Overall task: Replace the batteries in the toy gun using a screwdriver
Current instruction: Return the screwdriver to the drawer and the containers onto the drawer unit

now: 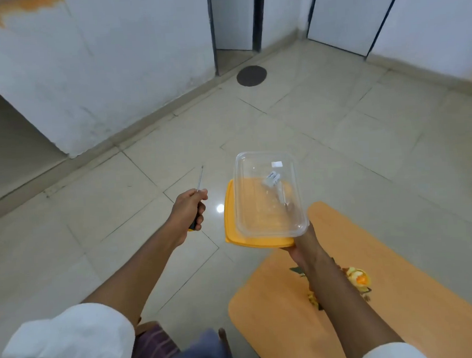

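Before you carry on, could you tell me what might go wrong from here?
1. The right hand grips the clear box and the orange lid beneath it by one corner only, so either could slip and spill the small items inside.
2. The left hand holds the screwdriver with its bare tip pointing forward, which could jab something.

- Screwdriver (199,193): I see a thin metal shaft pointing up and away, with a dark handle showing yellow at the butt, held in the air over the floor.
- Batteries (271,178): I make out pale, labelled cylinders lying inside a clear box; the count is unclear.
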